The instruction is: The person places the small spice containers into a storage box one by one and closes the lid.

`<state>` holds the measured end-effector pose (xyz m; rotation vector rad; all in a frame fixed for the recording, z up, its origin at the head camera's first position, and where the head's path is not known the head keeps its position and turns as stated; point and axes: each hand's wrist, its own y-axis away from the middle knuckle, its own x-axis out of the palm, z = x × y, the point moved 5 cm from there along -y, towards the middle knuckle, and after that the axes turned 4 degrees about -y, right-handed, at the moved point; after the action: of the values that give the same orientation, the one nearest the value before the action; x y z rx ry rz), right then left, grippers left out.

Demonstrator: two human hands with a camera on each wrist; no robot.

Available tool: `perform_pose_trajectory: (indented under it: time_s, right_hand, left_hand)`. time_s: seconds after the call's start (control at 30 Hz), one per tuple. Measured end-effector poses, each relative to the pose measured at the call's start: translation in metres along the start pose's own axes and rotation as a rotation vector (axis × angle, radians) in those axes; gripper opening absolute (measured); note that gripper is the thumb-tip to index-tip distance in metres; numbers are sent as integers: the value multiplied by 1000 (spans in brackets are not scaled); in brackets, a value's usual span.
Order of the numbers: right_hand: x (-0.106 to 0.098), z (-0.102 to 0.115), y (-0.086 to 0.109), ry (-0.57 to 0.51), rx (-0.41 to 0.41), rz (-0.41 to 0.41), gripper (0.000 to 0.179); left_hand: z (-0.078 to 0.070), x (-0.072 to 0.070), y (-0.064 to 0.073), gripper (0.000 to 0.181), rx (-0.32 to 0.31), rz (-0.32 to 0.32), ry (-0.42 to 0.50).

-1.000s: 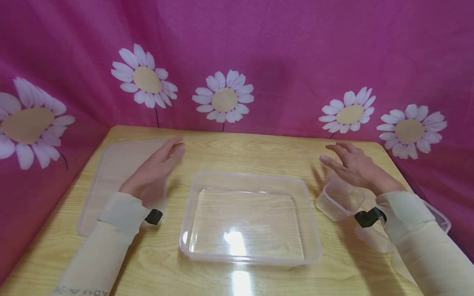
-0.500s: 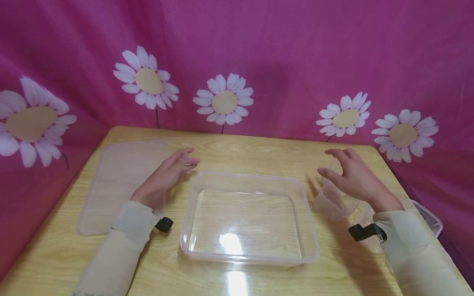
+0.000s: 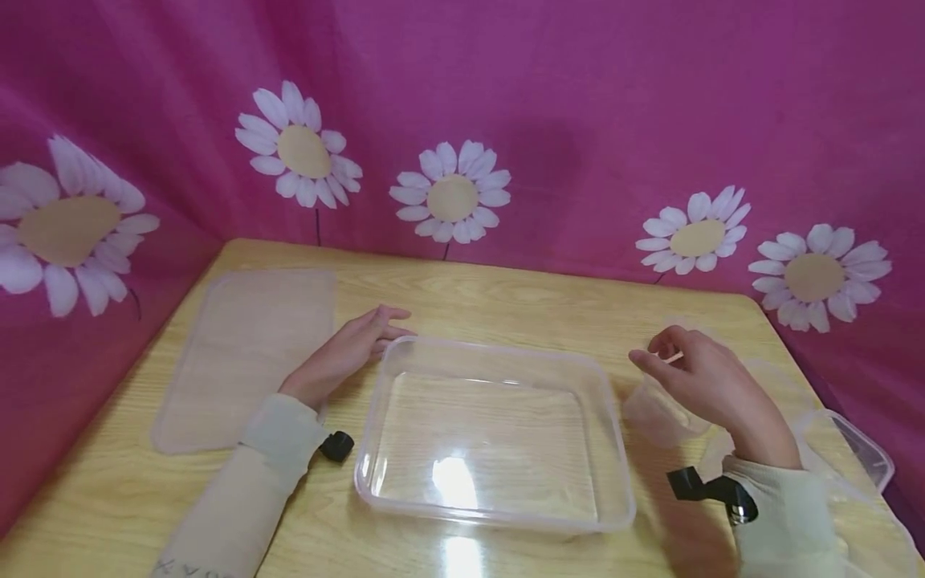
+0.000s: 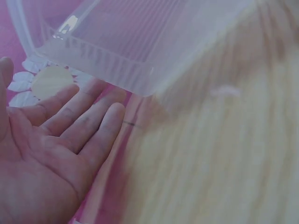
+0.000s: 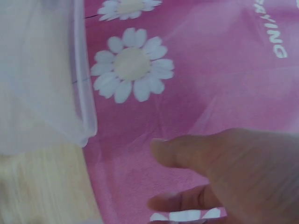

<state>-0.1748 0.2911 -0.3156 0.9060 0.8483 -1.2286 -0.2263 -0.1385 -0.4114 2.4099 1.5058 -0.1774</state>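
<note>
A large clear plastic container (image 3: 499, 363) sits uncovered in the middle of the wooden table. Beside its back left corner is my left hand (image 3: 347, 353), fingers stretched out and fingertips right at the rim. In the left wrist view the palm is turned up below the container's ribbed wall (image 4: 100, 53), holding nothing. My right hand (image 3: 704, 377) hovers over a small clear tub (image 3: 661, 417) on the right. Its fingers bend loosely, and in the right wrist view thumb and fingers stand apart with nothing between them. Part of the tub is hidden behind this hand.
A flat translucent lid (image 3: 249, 353) lies on the table (image 3: 448, 281) at the left. More clear plastic pieces, one a container (image 3: 856, 449), lie at the right edge, partly behind the right arm. A pink daisy curtain (image 3: 564, 96) surrounds the table.
My left hand has moved right, from over the lid to the large container's back left corner. The right hand has come lower and nearer, its fingers more bent. The view has shifted slightly.
</note>
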Motion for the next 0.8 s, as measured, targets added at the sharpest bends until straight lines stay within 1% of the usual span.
perform_pose_trajectory:
  time_s: [0.1, 0.23, 0.37, 0.5, 0.7, 0.8]
  right_hand:
    - [-3, -1, 4, 29, 7, -3, 60]
    - [-4, -4, 9, 37, 25, -16, 56]
    - [-1, -5, 12, 20, 33, -11, 54]
    - [1, -6, 12, 34, 49, 3, 55]
    - [2, -10, 9, 46, 113, 70, 61]
    - [3, -12, 8, 45, 141, 90, 61]
  left_hand:
    - [0, 3, -1, 69, 6, 15, 9]
    - [0, 5, -2, 73, -14, 10, 1]
    - [3, 7, -3, 69, -23, 9, 14]
    - [6, 8, -3, 61, -23, 16, 21]
    - [9, 5, -2, 53, -25, 1, 14]
    - [11, 7, -2, 49, -32, 12, 29]
